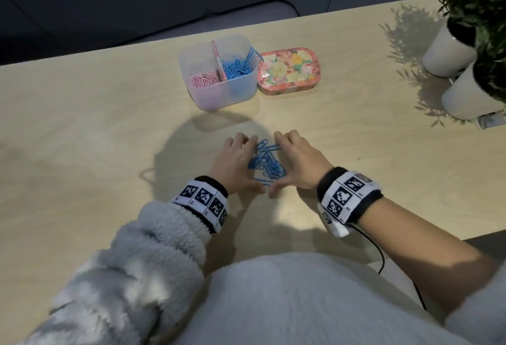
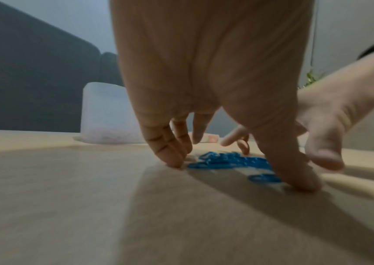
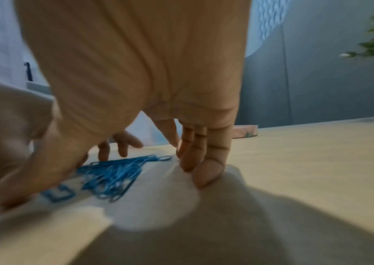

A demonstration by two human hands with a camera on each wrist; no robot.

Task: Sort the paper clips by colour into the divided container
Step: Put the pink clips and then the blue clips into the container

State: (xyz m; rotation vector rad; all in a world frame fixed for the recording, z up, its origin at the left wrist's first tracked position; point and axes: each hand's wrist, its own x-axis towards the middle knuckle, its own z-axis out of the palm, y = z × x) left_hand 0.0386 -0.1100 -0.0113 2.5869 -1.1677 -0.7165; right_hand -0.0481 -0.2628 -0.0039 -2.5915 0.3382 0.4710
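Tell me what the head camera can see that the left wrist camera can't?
Only the head view shows inside the container: pink clips left of the divider, blue clips right. It also shows the flowery tin's lid and white pots.
Only the left wrist view shows fingertips touching the table.
Both show the loose blue pile between the left hand and right hand.

**Both hands down, cupped toward each other**

The left hand (image 1: pixel 237 162) and right hand (image 1: pixel 297 163) sit side by side, palms facing inward, fingers extended forward and spread, fingertips (image 2: pixel 174 162) touching the surface. The thumbs nearly meet at the near side. The left forearm wears a fleecy sleeve (image 1: pixel 142 257); the right forearm is bare.
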